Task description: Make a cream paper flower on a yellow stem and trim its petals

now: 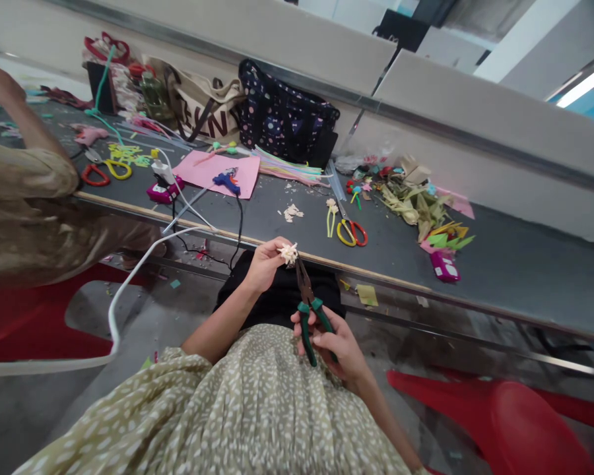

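Pinched in the fingertips of my left hand [267,264] is a small cream flower-like piece [288,253] with many pointed petals. My right hand [337,343] is closed around long-nose pliers [305,290] with green and black handles. The tips of the pliers reach the underside of the cream piece; whether the jaws grip it I cannot tell. Both hands are above my lap, just in front of the table edge. On the table beyond lie cream scraps [292,212], and farther right scissors [352,232] with red and yellow handles.
A blue glue gun [226,181] rests on pink paper [202,170], its cable hanging over the edge. A white cable [123,290] crosses at left near a co-worker's arm [24,125]. Bags [282,119] stand at the back. Dried husks [410,201] and a magenta box [444,266] lie right.
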Demonstrator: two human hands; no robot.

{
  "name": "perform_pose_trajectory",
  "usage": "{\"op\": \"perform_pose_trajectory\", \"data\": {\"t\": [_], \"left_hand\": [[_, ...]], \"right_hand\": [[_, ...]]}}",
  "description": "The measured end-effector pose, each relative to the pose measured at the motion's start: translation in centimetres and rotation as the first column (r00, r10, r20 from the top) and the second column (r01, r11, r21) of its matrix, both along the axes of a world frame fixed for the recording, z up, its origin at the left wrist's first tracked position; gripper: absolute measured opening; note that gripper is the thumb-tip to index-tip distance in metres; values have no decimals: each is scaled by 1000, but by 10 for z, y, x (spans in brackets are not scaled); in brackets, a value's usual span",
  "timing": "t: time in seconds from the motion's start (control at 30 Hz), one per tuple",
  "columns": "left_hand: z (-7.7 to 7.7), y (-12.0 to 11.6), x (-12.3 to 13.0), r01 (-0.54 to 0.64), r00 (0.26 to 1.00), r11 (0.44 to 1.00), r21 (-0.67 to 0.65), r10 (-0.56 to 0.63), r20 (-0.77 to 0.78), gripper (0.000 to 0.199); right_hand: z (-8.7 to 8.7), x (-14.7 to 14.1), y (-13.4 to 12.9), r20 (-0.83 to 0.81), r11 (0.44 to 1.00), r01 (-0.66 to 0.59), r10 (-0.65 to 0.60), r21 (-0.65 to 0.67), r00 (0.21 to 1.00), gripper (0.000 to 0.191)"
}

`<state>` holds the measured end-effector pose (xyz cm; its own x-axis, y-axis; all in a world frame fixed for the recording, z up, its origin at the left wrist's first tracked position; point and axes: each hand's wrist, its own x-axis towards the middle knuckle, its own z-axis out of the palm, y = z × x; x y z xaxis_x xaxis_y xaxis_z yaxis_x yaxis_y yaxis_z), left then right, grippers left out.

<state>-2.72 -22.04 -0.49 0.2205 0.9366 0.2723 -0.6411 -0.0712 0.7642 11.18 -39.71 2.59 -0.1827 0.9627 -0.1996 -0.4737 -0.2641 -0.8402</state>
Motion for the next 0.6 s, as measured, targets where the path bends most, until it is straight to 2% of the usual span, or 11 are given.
{"op": "perform_pose_trajectory", "data": {"t": [0.13,0.37,0.6], "left_hand": [[-1,1,-1,-18,1000,999,30,18,-16,19],[-3,5,-4,-129,989,979,156,138,-50,14],[0,3,-4,-96,993,986,135,104,-54,14]], "right_hand": [[-2,-2,0,3,1000,20,-20,7,1000,20],[-6,-4,-1,76,998,59,-59,2,995,13],[0,-4,-1,96,998,64,-65,10,993,21]]}}
